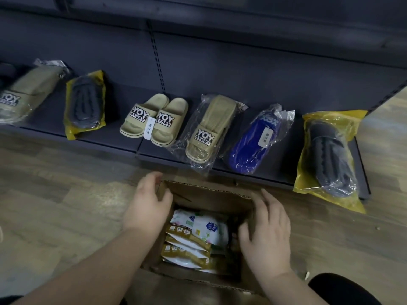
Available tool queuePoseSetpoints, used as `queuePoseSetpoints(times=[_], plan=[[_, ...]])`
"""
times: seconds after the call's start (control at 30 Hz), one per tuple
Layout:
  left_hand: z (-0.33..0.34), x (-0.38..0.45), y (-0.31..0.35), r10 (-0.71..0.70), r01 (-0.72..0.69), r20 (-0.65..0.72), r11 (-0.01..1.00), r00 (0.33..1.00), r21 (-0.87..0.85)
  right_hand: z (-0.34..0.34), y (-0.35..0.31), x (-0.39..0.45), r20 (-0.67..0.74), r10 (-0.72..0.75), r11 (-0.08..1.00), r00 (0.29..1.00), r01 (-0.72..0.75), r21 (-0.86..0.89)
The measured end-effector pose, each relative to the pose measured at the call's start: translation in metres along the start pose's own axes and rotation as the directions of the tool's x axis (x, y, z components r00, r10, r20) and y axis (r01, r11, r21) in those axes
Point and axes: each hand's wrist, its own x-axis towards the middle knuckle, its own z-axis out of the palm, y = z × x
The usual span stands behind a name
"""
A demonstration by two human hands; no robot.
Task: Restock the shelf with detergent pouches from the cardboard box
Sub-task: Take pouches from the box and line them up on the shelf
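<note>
An open cardboard box stands on the floor in front of the low shelf. Inside it lie several detergent pouches, white and gold, stacked flat. My left hand rests on the box's left wall, fingers curled over the far left corner. My right hand is on the right wall, thumb inside the box and fingers spread along the rim. Neither hand touches a pouch.
The dark bottom shelf holds slippers: a beige pair, bagged beige ones, a blue bagged pair, dark ones in yellow bags. Wood-look floor surrounds the box. A dark-clothed knee is at bottom right.
</note>
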Motion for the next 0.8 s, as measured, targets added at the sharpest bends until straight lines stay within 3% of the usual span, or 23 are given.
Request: queuePoseSetpoints(times=[0.07,0.13,0.23,0.33,0.4,0.47,0.53,0.63,0.8], plan=[[-0.006,0.009,0.005,0.096,-0.095,-0.05,0.995,0.994,0.026,0.001,-0.013,0.01,0.023,-0.225,0.972,0.974,0.222,0.076],[-0.012,0.013,0.012,0.164,-0.163,-0.065,0.987,0.984,0.012,0.008,-0.03,0.02,0.208,-0.294,0.952,0.933,0.266,0.153],[-0.004,0.011,0.018,0.202,-0.201,0.076,0.979,0.976,-0.02,0.039,-0.04,0.032,0.59,-0.222,0.97,0.776,0.235,0.055],[0.027,0.0,0.011,0.12,-0.175,0.437,0.98,0.891,0.089,0.079,-0.028,0.033,0.83,0.026,0.966,0.557,0.2,-0.165],[0.057,-0.004,-0.004,0.051,-0.237,0.592,0.941,0.804,0.241,0.101,-0.013,0.028,0.854,0.141,0.95,0.5,0.175,-0.26],[0.085,0.0,-0.02,-0.006,-0.319,0.644,0.865,0.765,0.387,0.116,-0.001,0.023,0.864,0.204,0.928,0.46,0.19,-0.32],[0.106,0.008,-0.035,-0.121,-0.304,0.673,0.825,0.729,0.477,0.127,0.008,0.019,0.866,0.24,0.905,0.438,0.22,-0.363],[0.126,0.014,-0.049,-0.233,-0.261,0.672,0.795,0.703,0.548,0.141,0.017,0.014,0.856,0.259,0.883,0.448,0.248,-0.398],[0.142,0.022,-0.064,-0.242,-0.385,0.734,0.725,0.635,0.571,0.158,0.024,0.017,0.851,0.252,0.872,0.461,0.274,-0.406]])
